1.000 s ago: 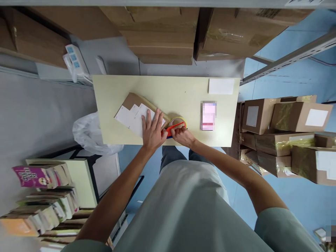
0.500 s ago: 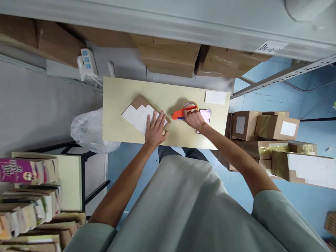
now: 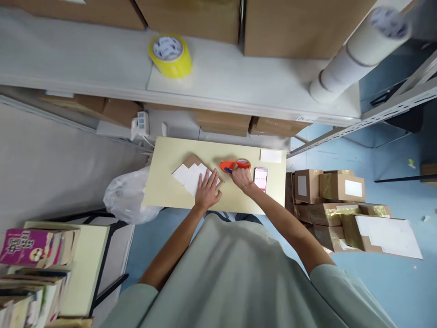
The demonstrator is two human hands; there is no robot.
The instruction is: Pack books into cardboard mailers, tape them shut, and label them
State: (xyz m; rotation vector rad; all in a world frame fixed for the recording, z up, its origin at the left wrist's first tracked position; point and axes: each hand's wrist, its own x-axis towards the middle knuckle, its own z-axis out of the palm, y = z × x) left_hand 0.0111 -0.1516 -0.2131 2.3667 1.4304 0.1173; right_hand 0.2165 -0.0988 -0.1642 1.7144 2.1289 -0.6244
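A cardboard parcel (image 3: 192, 160) with white label sheets (image 3: 189, 177) on its top lies turned at an angle on the cream table (image 3: 167, 196). My left hand (image 3: 206, 190) rests flat on the parcel's right part, fingers spread. Just to the right, my right hand (image 3: 241, 176) is closed around an orange tape dispenser (image 3: 229, 165), which carries a roll of tape at its right end. The dispenser's left tip points toward the parcel and appears a little apart from it. Beside my right wrist lies a phone (image 3: 261, 178) with a lit screen.
A white paper (image 3: 271, 156) lies at the table's back right. The shelf above bears a yellow tape roll (image 3: 171, 55) and stacked white rolls (image 3: 358, 54). Taped boxes (image 3: 341, 187) stand on the right floor. Left are a plastic bag (image 3: 124, 193) and books (image 3: 30, 248).
The camera view has tilted up, showing more of the upper shelf. My right hand and the dispenser have shifted slightly, uncovering more of the phone. My left hand stays on the parcel.
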